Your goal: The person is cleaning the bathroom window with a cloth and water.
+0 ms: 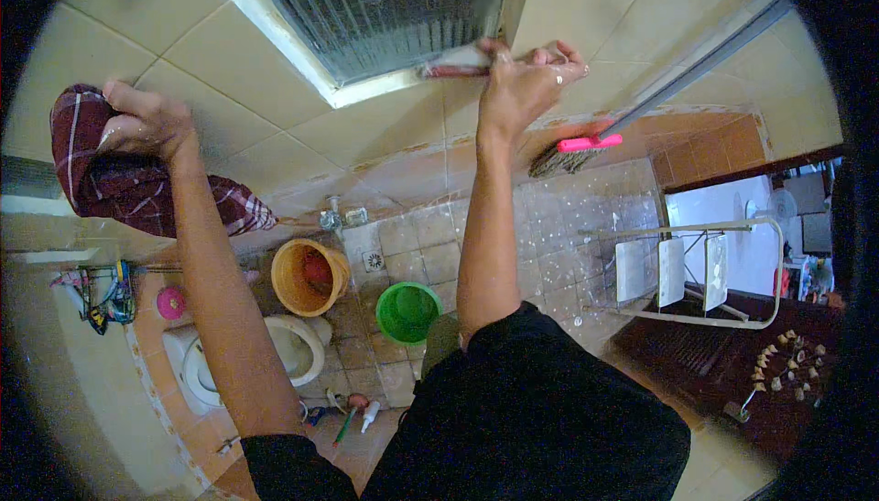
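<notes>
My left hand (151,121), its fingers curled, grips a bunched maroon plaid cloth (137,194) near the tiled wall at the far left. The cloth hangs down behind my forearm. Up at the window, my right hand (522,84) pinches a blurred flat tool, reddish and whitish (453,69), by its right end. This tool lies along the lower edge of the white window frame (357,93); motion blur hides its exact kind. Whitish specks show on both hands. Dark ribbed glass (394,11) fills the frame.
A pink-headed broom (591,143) leans on the wall to the right. Below stand an orange bucket (286,277), a green basin (409,313) and a toilet (302,350). Foam-like white spots dot the tiled floor (549,226). A step ladder (673,272) stands by the doorway.
</notes>
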A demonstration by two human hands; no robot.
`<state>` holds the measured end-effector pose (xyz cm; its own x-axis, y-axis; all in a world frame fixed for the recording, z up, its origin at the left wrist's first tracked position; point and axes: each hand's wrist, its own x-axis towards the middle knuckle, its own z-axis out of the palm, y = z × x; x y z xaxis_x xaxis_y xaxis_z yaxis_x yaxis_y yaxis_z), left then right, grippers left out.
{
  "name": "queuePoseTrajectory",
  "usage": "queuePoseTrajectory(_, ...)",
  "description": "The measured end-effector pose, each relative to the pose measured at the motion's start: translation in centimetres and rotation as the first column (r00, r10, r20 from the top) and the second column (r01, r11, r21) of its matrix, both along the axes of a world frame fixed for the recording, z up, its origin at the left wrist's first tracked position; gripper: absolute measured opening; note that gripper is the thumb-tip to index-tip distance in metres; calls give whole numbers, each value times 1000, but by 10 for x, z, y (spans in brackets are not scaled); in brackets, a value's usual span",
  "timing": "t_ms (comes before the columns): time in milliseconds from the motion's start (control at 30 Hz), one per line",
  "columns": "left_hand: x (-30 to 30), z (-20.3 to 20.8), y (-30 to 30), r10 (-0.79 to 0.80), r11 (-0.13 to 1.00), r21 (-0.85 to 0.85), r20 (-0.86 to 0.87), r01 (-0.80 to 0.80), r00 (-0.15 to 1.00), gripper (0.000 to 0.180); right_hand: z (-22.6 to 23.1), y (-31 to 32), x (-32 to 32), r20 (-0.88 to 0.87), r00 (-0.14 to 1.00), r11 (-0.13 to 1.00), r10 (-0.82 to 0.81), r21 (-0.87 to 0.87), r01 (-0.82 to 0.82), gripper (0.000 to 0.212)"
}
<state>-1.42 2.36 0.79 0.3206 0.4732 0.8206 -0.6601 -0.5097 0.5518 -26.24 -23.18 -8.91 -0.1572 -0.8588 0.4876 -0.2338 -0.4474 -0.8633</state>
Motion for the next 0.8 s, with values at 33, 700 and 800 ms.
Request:
queuePoseTrajectory(33,-5,1,-2,-3,1000,5,-2,3,1000,52,6,3,2,86,996,997,34,73,-40,77)
queuePoseTrajectory(700,20,-4,14,211,975,71,-14,-210,977,37,49,16,35,339,933,917,-120,397,-26,136)
queuePoseTrajectory(800,-20,2,-9,147,972,203,-128,-119,981,44,-14,4,25,254,951,936,-177,343,83,137)
